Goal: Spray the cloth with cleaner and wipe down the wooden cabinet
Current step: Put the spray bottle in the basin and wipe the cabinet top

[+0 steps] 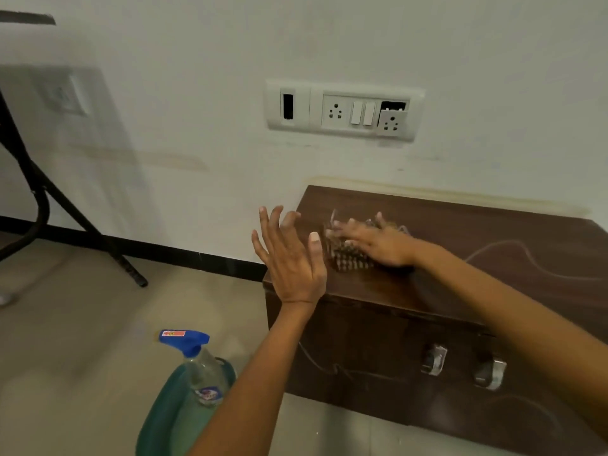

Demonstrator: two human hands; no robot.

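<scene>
White wall (329,44) and beige floor (65,373) frame the dark wooden cabinet (427,324), right hand (378,245) flat on a blurred checked cloth (348,258) atop it, left hand (289,258) raised with fingers spread, clear blue-triggered spray bottle (204,370) on the floor beside it.

spray bottle (202,373) labels too blurred, no text readable

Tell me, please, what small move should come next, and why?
Probably sweep the right hand and the cloth beneath it rightward: they sit near the cabinet top's left end, most of the top lies to the right, and the left hand hovers open.
</scene>
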